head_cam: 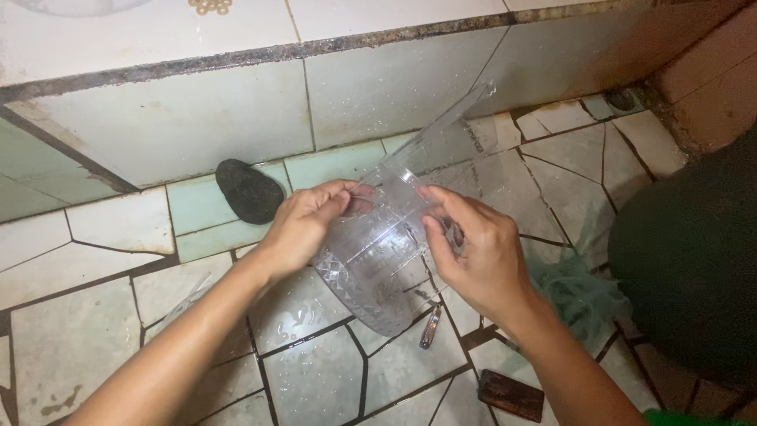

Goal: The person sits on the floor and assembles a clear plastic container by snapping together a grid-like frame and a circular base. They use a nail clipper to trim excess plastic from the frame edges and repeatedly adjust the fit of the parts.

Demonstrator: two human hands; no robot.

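We hold a clear plastic container (378, 260) in both hands above the wet tiled floor (315, 379).

It hangs tilted between our hands, long axis running from its patterned base near us up and away to the right. Our left hand (303, 225) and right hand (473, 248) each clasp its rim, equally near. It is transparent, ribbed and wet.

container (378, 260) between both hands | stone (249, 190) left-behind | scrubber (579, 292) right | floor (315, 379) below
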